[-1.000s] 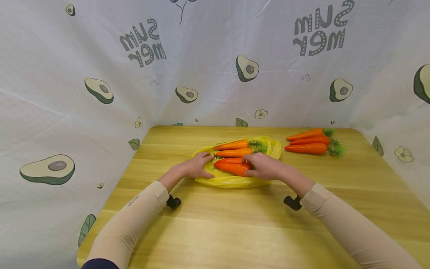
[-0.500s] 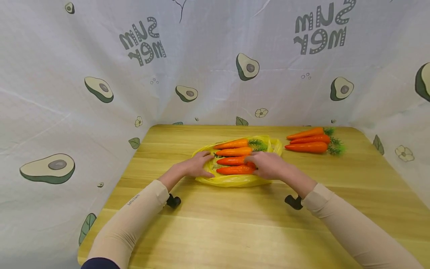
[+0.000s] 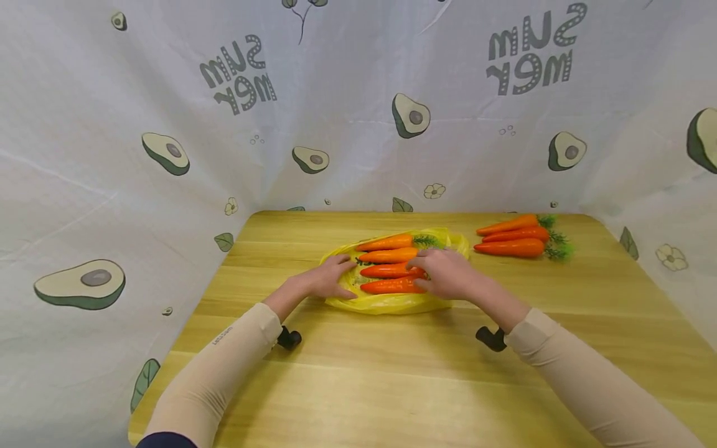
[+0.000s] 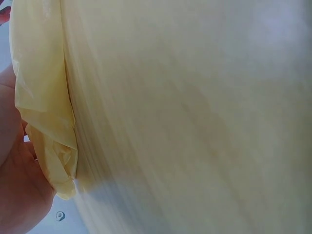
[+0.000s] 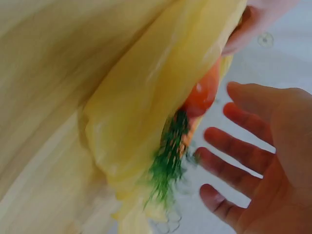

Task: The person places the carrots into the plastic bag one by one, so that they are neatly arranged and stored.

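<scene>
Several orange carrots with green feathery tops lie side by side in a yellow plastic bag (image 3: 386, 305); the two nearer ones, a middle carrot (image 3: 386, 270) and the front carrot (image 3: 389, 285), are beside my right hand (image 3: 448, 274). That hand is just above their top ends, and in the right wrist view its fingers (image 5: 239, 148) are spread, holding nothing. At the bag's left end my left hand (image 3: 327, 278) rests with thumb and fingers apart, touching the bag's edge. In the left wrist view the yellow plastic (image 4: 44, 92) hides part of that hand.
Three more carrots (image 3: 512, 247) lie in a fan at the back right of the wooden table (image 3: 358, 379). Behind the table hangs a white cloth (image 3: 358, 81) printed with avocados.
The front carrot, earlier slanted against its neighbour in my right hand, now lies roughly parallel with a gap between them. My right hand has let go of it. The left hand has stayed put.
</scene>
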`<state>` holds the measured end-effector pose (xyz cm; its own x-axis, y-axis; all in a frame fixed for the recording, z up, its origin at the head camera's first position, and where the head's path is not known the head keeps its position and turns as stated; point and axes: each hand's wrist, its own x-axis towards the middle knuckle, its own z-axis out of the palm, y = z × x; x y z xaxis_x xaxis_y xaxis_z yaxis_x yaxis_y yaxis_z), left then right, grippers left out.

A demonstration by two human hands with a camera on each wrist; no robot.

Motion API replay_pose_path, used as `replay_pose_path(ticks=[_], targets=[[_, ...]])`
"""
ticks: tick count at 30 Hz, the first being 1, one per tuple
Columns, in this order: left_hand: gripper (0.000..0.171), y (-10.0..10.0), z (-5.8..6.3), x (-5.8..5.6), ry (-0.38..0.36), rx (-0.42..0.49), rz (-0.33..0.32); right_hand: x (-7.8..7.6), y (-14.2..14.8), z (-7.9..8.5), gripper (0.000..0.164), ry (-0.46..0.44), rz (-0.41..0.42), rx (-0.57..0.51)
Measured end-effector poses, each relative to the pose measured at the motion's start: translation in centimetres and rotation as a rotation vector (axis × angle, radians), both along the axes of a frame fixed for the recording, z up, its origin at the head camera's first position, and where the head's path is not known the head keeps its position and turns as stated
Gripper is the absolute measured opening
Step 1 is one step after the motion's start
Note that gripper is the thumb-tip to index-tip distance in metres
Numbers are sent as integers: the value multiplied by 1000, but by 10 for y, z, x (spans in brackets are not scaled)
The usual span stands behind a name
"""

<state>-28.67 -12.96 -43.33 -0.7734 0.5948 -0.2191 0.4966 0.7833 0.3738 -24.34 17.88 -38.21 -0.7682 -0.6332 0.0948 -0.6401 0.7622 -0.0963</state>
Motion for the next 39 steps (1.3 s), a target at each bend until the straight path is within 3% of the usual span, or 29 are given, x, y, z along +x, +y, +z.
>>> replay_pose_path(ticks=[7,17,39], targets=[[85,1,0,1,6,-5,4,-9,27,11,36,64,-98,-60],[86,-1,3,1,-4,-12,14,-29,84,18,51,-20,-263,-105],[84,1,-1,1,8,-6,13,-53,170,1,79,-86,-366,-47]])
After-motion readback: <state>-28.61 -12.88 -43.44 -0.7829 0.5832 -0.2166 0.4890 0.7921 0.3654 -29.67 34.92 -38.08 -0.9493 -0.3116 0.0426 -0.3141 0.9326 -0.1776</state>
